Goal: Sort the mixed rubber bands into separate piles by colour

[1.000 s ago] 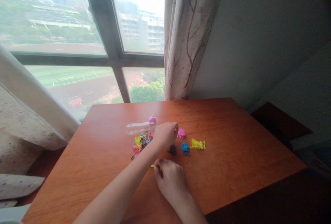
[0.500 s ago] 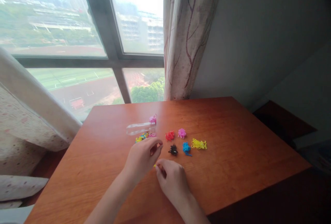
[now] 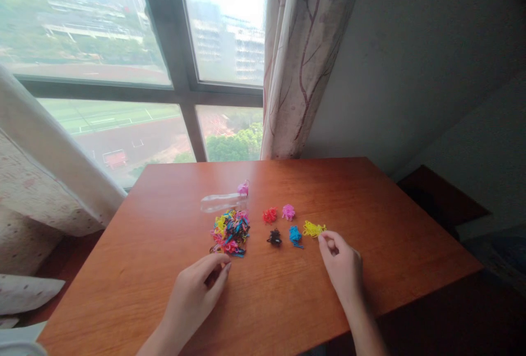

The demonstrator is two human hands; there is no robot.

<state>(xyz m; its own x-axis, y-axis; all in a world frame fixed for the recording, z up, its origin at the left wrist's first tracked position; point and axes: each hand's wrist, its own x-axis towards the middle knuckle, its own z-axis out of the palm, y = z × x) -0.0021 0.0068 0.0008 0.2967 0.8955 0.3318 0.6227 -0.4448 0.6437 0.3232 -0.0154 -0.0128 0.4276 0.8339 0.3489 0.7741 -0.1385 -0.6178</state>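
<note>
At yellow pile (image 3: 313, 229): right hand (image 3: 345, 263) | near mixed pile (image 3: 230, 231): left hand (image 3: 195, 285) | grips: can't tell

The left hand (image 3: 195, 287), fingers curled, is just beside the near end of a mixed heap of coloured loops (image 3: 230, 230) on the brown desk (image 3: 411, 241). A clear container (image 3: 222, 202) lies behind it, near a pink object (image 3: 243, 188). The right hand (image 3: 344, 265) reaches the yellow pile (image 3: 314, 229); red (image 3: 269, 215), pink (image 3: 288, 212), black (image 3: 274, 237) and blue piles (image 3: 295, 236) lie between.

Daylight from the window (image 3: 186, 91) glares on the tabletop (image 3: 279, 296); the wall (image 3: 394, 71) is dim
</note>
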